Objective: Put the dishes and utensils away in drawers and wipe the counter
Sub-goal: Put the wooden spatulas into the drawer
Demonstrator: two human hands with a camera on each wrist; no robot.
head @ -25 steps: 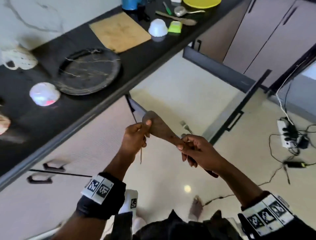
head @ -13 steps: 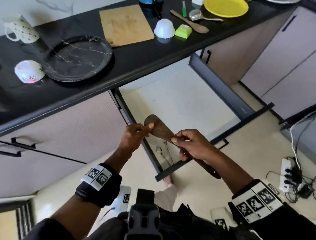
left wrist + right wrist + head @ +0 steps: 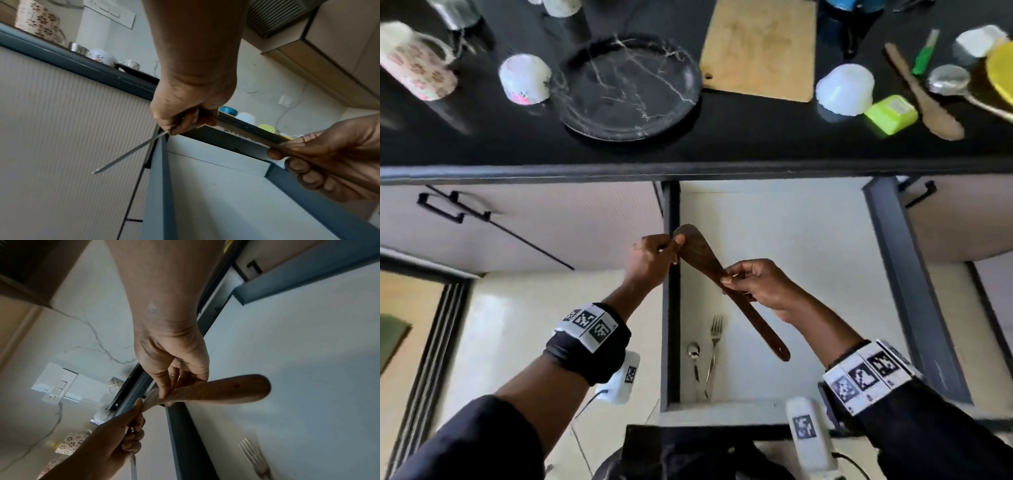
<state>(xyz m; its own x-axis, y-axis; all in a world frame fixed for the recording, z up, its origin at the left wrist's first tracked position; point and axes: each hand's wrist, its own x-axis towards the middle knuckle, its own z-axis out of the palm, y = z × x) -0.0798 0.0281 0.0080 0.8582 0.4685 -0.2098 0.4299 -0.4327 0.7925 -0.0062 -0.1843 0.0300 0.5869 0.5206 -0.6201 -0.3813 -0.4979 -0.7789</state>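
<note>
no text, label or number can be read.

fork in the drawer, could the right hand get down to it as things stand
Probably not yet: the way down looks open, since the fork lies uncovered on the drawer floor just below the right hand, but that hand grips the wooden spatula, so it must release that first.

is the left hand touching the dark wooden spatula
Touching. In the head view the left hand's thumb lies on the blade of the dark wooden spatula; the right hand grips its neck.
</note>
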